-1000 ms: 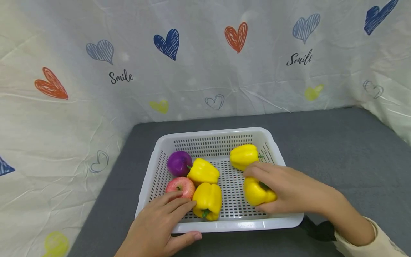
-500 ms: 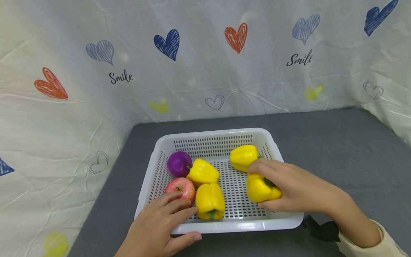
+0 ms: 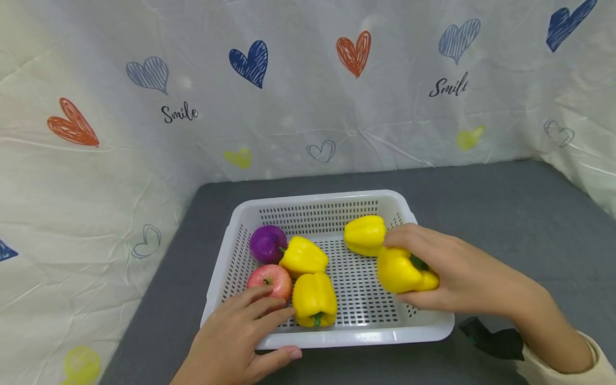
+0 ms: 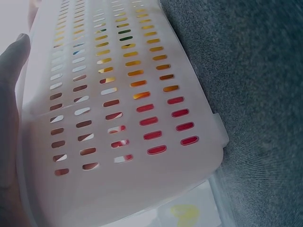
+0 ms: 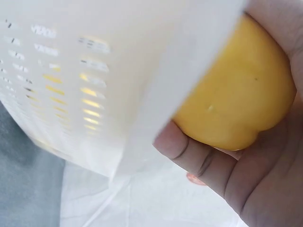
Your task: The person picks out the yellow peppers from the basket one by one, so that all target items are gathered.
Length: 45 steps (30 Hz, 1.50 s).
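My right hand (image 3: 462, 272) holds a yellow bell pepper (image 3: 403, 274) between fingers and thumb, above the right end of the white basket (image 3: 356, 338). In the right wrist view this bell pepper (image 5: 241, 90) is beside the basket rim, partly hidden by it. My left hand (image 3: 236, 334) grips the basket's front left rim, fingers over the inside and thumb outside. Its fingertips lie by a red apple (image 3: 270, 280) and a yellow bell pepper (image 3: 315, 299). Another yellow bell pepper (image 3: 304, 256) and a round purple item (image 3: 268, 244) lie behind these. One more yellow bell pepper (image 3: 364, 235) lies back right.
The basket has slotted walls and stands on a grey cloth-covered table (image 3: 520, 224). A white curtain (image 3: 298, 107) printed with hearts hangs behind and at the left. Near my right wrist is a black strap-like object (image 3: 495, 339).
My right hand has lifted the yellow bell pepper and carried it right, toward the basket's right rim. The front yellow bell pepper shifted slightly right. My left hand stays nearly still.
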Tool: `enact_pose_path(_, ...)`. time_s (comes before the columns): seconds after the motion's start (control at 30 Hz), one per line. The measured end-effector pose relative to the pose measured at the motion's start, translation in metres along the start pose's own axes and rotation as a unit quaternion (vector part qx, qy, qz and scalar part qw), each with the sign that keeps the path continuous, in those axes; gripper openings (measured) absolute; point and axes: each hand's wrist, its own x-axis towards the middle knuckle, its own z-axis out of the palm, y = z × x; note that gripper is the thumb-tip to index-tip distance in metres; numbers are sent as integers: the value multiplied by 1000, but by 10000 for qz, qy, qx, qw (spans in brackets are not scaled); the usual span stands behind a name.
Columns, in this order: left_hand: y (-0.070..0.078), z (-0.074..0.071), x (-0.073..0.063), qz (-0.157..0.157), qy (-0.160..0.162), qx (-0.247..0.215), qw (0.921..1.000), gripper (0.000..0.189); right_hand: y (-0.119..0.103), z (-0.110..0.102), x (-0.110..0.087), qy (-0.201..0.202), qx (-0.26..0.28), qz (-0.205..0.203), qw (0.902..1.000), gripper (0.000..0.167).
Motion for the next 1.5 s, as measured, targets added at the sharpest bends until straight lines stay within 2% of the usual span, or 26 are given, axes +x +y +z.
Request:
enact_pose_path(0.17,0,-1,0,-70,-96,-17,9999,61,1,-6,-1,148,-63,-60,9999,70)
enact_pose_path(0.4,-1,-1,0,-43,-26,-2,10000,60,3,-15,-5,319,-25,-20,9995,72)
enact_pose_path(0.6,0,0,0,-78,-42,1,10000,59,9,-23,-9,456,-248,162,9985,77)
enact_pose_path(0.9,0,0,0,-100,-8,-13,9999,60,24,-33,-16,655,-239,393,9968,84)
enact_pose_path(1.13,0,0,0,-80,-20,0,10000,60,38,-34,-20,809,-485,766,9926,84)
enact_pose_path(1.5,0,1,0,-17,37,2,10000,60,52,-34,-25,911,-705,994,9884,84)
